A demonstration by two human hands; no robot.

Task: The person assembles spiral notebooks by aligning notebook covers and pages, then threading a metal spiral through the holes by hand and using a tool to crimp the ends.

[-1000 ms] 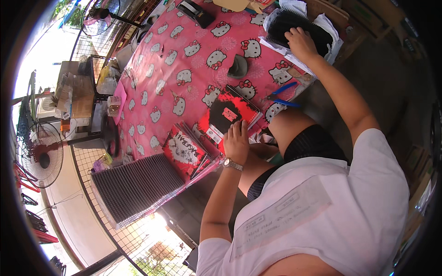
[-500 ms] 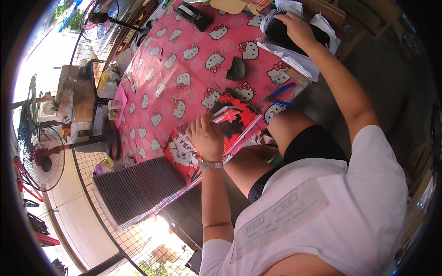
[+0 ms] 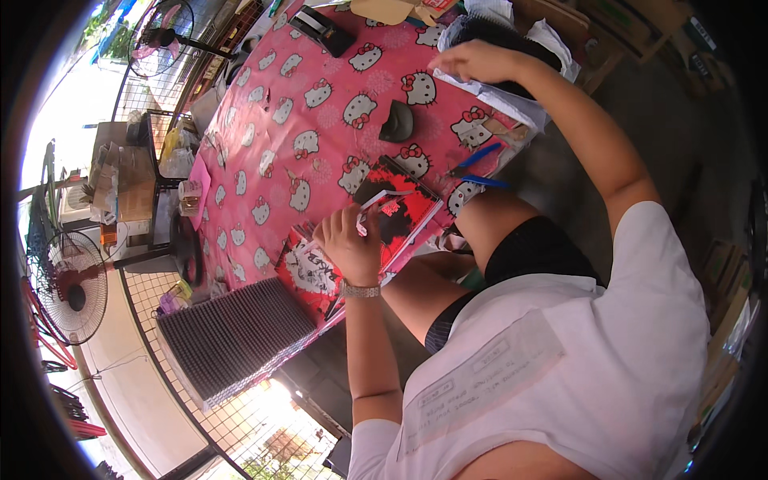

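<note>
My left hand is over red, black and white notebooks or printed covers at the near table edge. Its fingers are curled closed beside a raised, white-edged strip; what they grip is hidden. Farther right, my right hand hovers by a pile of black, ridged pieces lying on white paper. Its fingers stretch leftward, and nothing shows in them. Between the hands lie a dark, curved object and blue-handled pliers.
A pink patterned cloth covers the table. Stacked dark, ridged spiral-bound books stand at the left near edge. A black tape dispenser sits at the far side. Two fans, one a standing fan, are at the left.
My right hand has moved left and slightly down, away from the black pile. My left hand stays at the notebooks with little movement. The whole view has shifted slightly.
</note>
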